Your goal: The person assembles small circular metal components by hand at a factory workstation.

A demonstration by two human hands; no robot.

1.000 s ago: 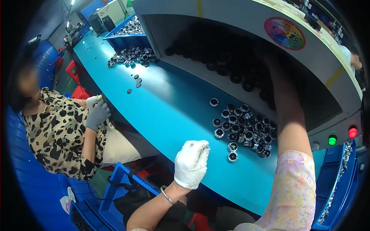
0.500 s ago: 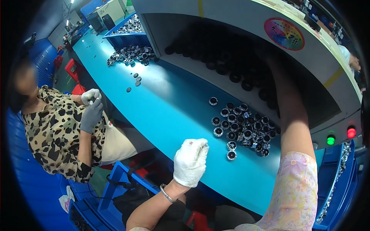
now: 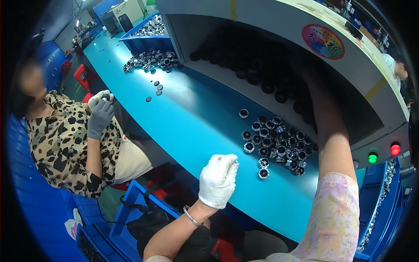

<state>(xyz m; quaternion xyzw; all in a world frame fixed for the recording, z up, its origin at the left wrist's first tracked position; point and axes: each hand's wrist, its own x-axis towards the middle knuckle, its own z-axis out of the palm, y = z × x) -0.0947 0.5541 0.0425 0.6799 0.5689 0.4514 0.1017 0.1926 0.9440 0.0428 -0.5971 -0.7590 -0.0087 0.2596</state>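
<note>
My left hand (image 3: 218, 181), in a white glove, is held closed above the near edge of the blue-green table (image 3: 192, 131). Whatever its fingers may hold is hidden. From the lower right, my right forearm (image 3: 332, 148) reaches deep into the dark opening of a large pale machine (image 3: 244, 94). Shadow swallows the right hand there, so its fingers cannot be made out. Black round parts (image 3: 267, 86) lie in a heap inside that opening. Between my two arms, a cluster of shiny silver-and-black round parts (image 3: 275, 139) covers the table beside the machine.
Across the table on the left sits a co-worker (image 3: 70, 135), gloved hands together around a small dark piece. A blue bin (image 3: 148, 43) of silver parts stands far back, with a loose pile (image 3: 150, 60) before it. Green (image 3: 372, 157) and red (image 3: 395, 149) lights glow on the machine.
The co-worker's gloved hands have shifted slightly up and left, now showing a dark piece. My left hand is nearly still, and my right arm stays inside the machine opening.
</note>
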